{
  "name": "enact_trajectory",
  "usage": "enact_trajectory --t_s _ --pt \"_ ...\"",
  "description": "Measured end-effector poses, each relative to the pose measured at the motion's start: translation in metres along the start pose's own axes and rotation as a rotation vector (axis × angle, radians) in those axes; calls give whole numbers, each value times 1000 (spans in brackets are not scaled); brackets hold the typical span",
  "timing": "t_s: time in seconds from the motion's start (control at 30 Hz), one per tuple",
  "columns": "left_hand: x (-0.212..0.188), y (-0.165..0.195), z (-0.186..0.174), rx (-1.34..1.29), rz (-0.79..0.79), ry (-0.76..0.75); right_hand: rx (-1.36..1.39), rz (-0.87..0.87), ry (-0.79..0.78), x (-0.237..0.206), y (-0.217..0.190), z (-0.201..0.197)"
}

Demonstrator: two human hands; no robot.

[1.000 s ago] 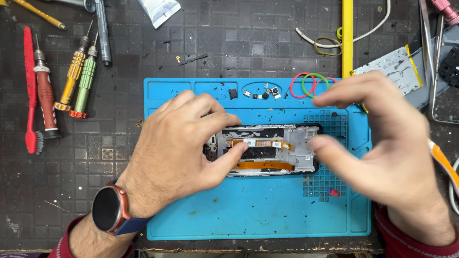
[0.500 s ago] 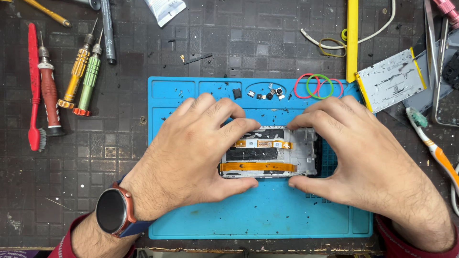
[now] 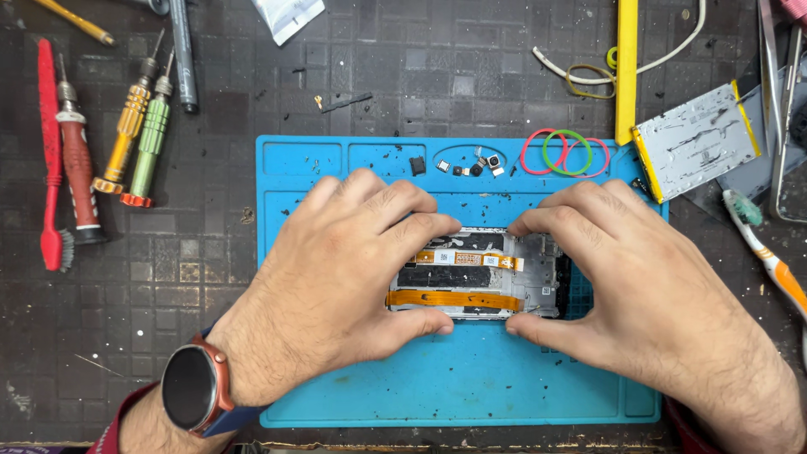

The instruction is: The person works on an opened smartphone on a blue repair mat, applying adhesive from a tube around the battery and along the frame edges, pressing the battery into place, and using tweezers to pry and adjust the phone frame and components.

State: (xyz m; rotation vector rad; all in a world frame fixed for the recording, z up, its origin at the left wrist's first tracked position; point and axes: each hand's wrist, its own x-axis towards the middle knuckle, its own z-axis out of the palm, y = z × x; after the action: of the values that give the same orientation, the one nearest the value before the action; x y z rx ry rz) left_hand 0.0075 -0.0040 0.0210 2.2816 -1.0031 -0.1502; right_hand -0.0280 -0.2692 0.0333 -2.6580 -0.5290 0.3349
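1. Left hand [image 3: 336, 277] clamped over the left end of an opened phone [image 3: 479, 273], fingers on the top edge, thumb pressed against the bottom edge.
2. Right hand [image 3: 647, 294] gripping the right end the same way (fingertips of both hands nearly meeting along the top).
3. Phone lying flat near the middle of a blue mat [image 3: 471, 378], orange ribbon strips showing inside.
4. Small loose parts [image 3: 471, 166] in a mat tray above the phone; coloured rubber bands [image 3: 565, 152] just right of them.
5. Screwdrivers [image 3: 126, 126] well left on the dark bench; toothbrush [image 3: 769, 252] at far right.
6. Dark round watch [image 3: 192, 388] on the left wrist.
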Motion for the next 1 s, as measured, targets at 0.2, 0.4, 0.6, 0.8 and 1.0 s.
enact_trajectory --t_s 0.2,0.4,0.6,0.8,1.0 --pt "-1 7 0 -5 -39 8 -52 12 -17 -3 -7 -2" --pt "-3 5 2 -66 -60 -9 -170 82 -21 -5 -17 0" --pt "-4 -2 4 -38 -25 25 45 -24 51 0 -2 4" --pt "-5 -11 8 -73 43 49 34 -135 60 4 6 10" --pt "-6 -15 10 -25 126 85 -25 -135 67 10 -5 7"
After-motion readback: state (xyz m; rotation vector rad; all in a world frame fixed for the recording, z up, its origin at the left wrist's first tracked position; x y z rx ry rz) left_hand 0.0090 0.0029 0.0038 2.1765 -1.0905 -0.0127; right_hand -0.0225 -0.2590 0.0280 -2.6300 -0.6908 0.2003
